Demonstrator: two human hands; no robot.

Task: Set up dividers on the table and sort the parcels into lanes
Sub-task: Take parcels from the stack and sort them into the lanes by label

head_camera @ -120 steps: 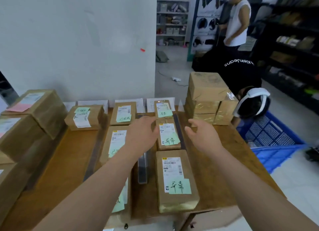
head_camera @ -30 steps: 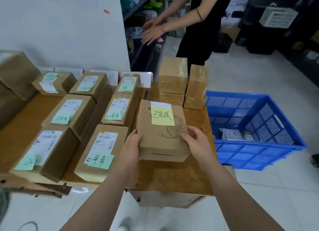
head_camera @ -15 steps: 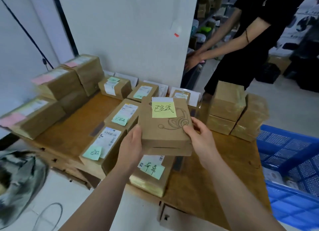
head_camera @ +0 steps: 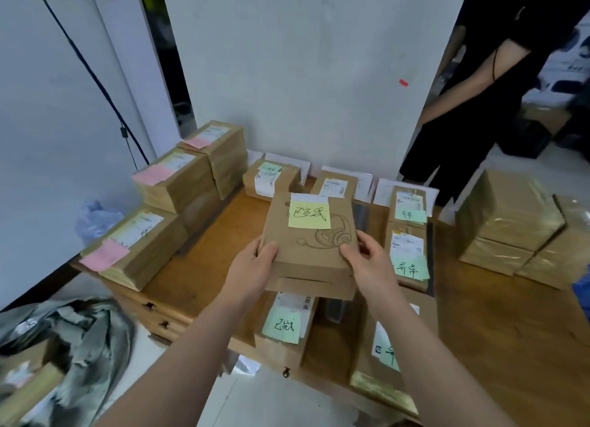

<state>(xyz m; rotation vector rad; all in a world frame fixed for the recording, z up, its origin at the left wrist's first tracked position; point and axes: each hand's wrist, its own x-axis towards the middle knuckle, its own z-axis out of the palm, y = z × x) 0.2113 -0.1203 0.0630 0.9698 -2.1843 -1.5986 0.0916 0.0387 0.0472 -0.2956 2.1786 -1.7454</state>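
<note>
I hold a brown cardboard parcel (head_camera: 306,247) with a yellow sticky note and a headset drawing above the wooden table (head_camera: 204,267). My left hand (head_camera: 255,267) grips its left edge and my right hand (head_camera: 367,263) grips its right edge. Beneath it, a row of parcels with green notes includes one at the near edge (head_camera: 281,334). Further right runs another row of green-noted parcels (head_camera: 408,254). A dark divider strip (head_camera: 335,308) lies between these two rows, mostly hidden by the held parcel.
Parcels with pink notes (head_camera: 140,244) are stacked at the table's left side. Tape-wrapped boxes (head_camera: 507,222) stand at the right. White cards (head_camera: 360,180) lean on the wall behind. A person in black (head_camera: 479,91) stands at the back right. A grey bag (head_camera: 64,346) lies on the floor at left.
The parcel with the yellow note has travelled leftward in both hands, from the table's right part to above the green-note rows. My view has swung left too.
</note>
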